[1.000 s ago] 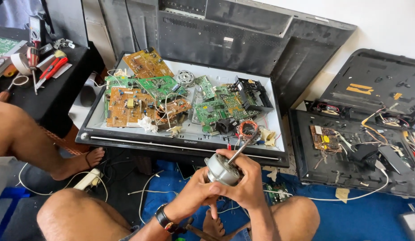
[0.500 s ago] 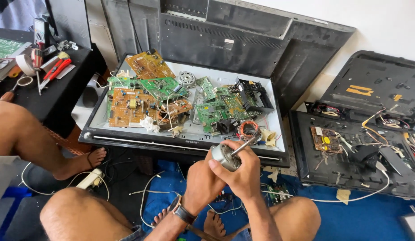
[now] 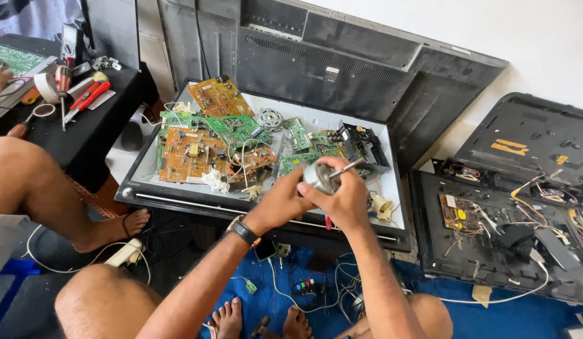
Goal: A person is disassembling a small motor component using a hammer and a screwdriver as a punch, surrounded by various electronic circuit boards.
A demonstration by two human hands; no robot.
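Both hands were raised over the near edge of the flat screen panel [image 3: 178, 202]. The left hand [image 3: 285, 202] cupped a small round metal motor [image 3: 318, 176] from below, fingers closed against its body. The right hand [image 3: 347, 199] wrapped it from the other side, thumb and fingers pressed near the protruding shaft [image 3: 345, 167]; exact fingertip contact was unclear. Circuit boards [image 3: 190, 154] lay on the panel behind.
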